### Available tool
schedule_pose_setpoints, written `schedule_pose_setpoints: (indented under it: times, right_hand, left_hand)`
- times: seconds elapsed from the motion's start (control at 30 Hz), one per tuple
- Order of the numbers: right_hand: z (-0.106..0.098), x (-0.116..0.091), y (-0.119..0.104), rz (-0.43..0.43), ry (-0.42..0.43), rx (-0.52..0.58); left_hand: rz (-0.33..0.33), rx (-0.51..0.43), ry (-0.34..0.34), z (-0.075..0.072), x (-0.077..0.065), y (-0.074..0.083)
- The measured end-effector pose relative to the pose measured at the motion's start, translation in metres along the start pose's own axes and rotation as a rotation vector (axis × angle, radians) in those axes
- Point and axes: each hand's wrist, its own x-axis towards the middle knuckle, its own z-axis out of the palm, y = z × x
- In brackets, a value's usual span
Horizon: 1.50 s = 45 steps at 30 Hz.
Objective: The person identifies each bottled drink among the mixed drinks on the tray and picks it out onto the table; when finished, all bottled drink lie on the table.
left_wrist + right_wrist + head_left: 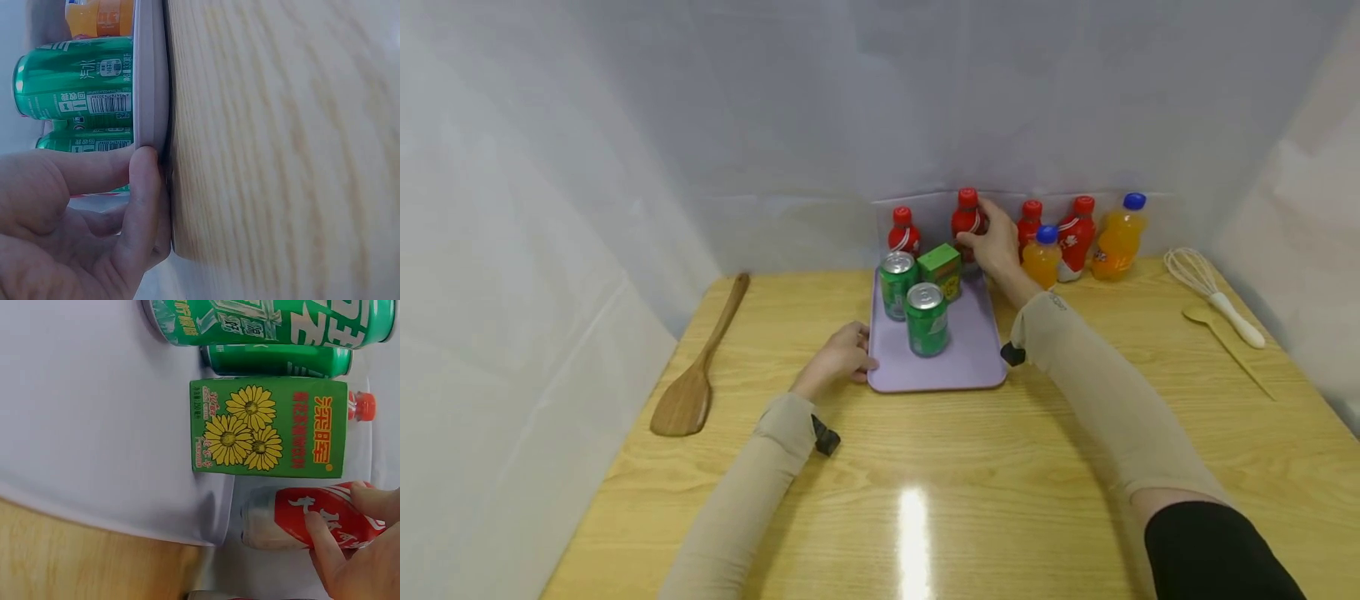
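A lilac tray (891,367) lies on the wooden table, carrying two green soda cans (927,329) (897,292) and a green drink carton (269,428) with yellow flowers. Along the tray's left edge, my left hand (842,354) pinches the rim between thumb and finger; the left wrist view shows this hand (94,219) close up. My right hand (997,242) grips a red-labelled bottle (312,517) upright at the tray's back right corner, beside the carton. Whether its base touches the tray I cannot tell. Another red bottle (904,233) stands behind the cans.
Right of the tray stand red bottles (1077,237) (1030,221) and orange drink bottles (1120,237) (1042,257). A whisk (1221,304) and a yellowish spoon (1225,346) lie at the far right. On the left lies a wooden spatula (688,396). A white sheet (805,233) hangs behind the table.
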Motion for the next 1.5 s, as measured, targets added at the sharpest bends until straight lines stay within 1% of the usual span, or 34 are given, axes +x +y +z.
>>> schedule_pose_setpoints:
  times: [0.1, 0.23, 0.37, 0.47, 0.83, 0.9, 1.07, 1.27, 1.5]
  right_hand:
    - [-0.001, 0.001, -0.004, -0.042, 0.025, -0.007]
    - [-0.003, 0.000, -0.010, -0.067, 0.047, 0.025]
    - [-0.007, -0.001, -0.015, -0.060, 0.047, 0.103]
    - [-0.011, -0.002, -0.019, -0.044, 0.031, 0.160]
    - [-0.027, -0.015, -0.035, 0.015, -0.029, 0.309]
    - [-0.029, -0.017, -0.038, 0.012, -0.028, 0.343]
    - [-0.038, -0.022, -0.045, -0.031, -0.003, 0.431]
    - [-0.054, -0.029, -0.051, -0.079, 0.012, 0.431]
    - [-0.074, -0.035, -0.055, -0.133, 0.060, 0.440]
  left_hand:
    - [-0.004, 0.008, 0.005, -0.001, 0.001, 0.000]
    - [-0.007, 0.014, 0.008, -0.001, 0.002, -0.001]
    - [-0.002, 0.002, 0.004, -0.002, 0.002, -0.002]
    - [-0.001, -0.004, 0.005, -0.003, 0.004, -0.002]
    - [0.001, -0.003, 0.002, -0.003, 0.007, -0.004]
    - [0.002, -0.003, 0.005, -0.004, 0.007, -0.004]
    - [0.004, -0.002, 0.008, -0.004, 0.006, -0.003]
    - [0.008, 0.009, 0.012, -0.004, 0.007, -0.002]
    - [0.001, 0.008, 0.003, -0.005, 0.007, 0.000]
